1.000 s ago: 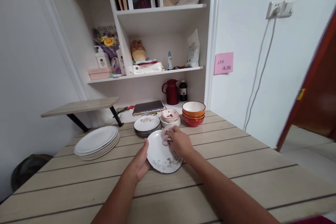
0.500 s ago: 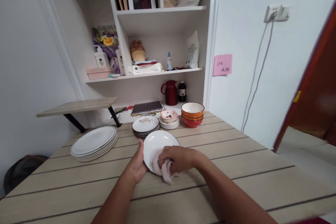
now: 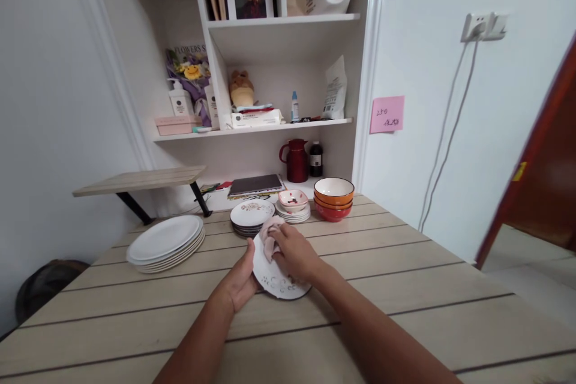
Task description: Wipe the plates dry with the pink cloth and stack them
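Note:
My left hand (image 3: pixel 242 276) grips a white plate (image 3: pixel 275 281) by its left edge, thumb on the rim and the other fingers hidden beneath. The plate is tilted above the table and has a dark rim and a small floral pattern on its near side. Bunched in my right hand (image 3: pixel 294 252) is a pale pink cloth (image 3: pixel 270 234), pressed on the plate's far part. Just behind the plate stands a stack of dark-rimmed plates (image 3: pixel 252 213) with a flower print on top.
On the wooden table (image 3: pixel 180 318), a stack of large white plates (image 3: pixel 166 239) sits left. Small dishes (image 3: pixel 292 200) on saucers and stacked orange and red bowls (image 3: pixel 333 198) stand at the back. A raised wooden shelf (image 3: pixel 139 180) overhangs the back left; a red jug (image 3: pixel 297 161) stands behind.
My right hand has slid the cloth from the plate's near part to its far part, uncovering the near floral pattern. The view has shifted slightly.

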Motion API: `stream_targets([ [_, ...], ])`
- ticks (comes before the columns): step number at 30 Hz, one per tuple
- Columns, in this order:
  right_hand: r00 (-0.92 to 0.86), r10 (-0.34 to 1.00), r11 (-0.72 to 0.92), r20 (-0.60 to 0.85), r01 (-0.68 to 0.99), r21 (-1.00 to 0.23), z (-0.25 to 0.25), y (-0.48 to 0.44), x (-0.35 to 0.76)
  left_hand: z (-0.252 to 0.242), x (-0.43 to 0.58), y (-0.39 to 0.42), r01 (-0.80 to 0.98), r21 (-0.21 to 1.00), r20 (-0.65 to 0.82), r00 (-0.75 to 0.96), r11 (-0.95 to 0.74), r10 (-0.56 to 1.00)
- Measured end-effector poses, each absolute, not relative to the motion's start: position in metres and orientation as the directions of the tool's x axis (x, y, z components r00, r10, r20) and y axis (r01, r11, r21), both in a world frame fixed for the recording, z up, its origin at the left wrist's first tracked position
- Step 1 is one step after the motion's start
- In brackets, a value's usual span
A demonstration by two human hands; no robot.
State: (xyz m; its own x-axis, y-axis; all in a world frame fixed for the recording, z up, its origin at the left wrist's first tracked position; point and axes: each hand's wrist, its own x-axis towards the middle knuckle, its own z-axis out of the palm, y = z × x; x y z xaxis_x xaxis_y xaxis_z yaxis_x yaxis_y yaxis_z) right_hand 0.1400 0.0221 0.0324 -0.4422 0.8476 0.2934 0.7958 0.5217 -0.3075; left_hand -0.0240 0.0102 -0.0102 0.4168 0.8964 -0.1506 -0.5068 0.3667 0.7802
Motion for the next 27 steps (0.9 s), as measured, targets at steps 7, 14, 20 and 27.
stream_targets([
  [7, -0.788, 0.597, 0.774, 0.154, 0.515, -0.368, 0.034, 0.004, 0.148, -0.008, -0.025, 0.01, -0.551, 0.764, -0.116, 0.395, 0.336, 0.911],
  [14, -0.452, 0.891, 0.428, -0.034, 0.864, -0.266, 0.039, 0.015, 0.194, -0.009, -0.027, 0.009, -0.52, 0.771, -0.159, 0.403, 0.368, 0.901],
  [20, -0.237, 0.949, 0.285, 0.206, 0.926, -0.249, 0.029, 0.028, 0.164, -0.008, -0.024, 0.007, -0.51, 0.769, -0.156, 0.434, 0.384, 0.887],
  [27, -0.554, 0.793, 0.604, 0.253, 0.767, -0.216, 0.034, 0.009, 0.131, -0.012, -0.023, 0.012, -0.568, 0.746, -0.1, 0.422, 0.349, 0.901],
])
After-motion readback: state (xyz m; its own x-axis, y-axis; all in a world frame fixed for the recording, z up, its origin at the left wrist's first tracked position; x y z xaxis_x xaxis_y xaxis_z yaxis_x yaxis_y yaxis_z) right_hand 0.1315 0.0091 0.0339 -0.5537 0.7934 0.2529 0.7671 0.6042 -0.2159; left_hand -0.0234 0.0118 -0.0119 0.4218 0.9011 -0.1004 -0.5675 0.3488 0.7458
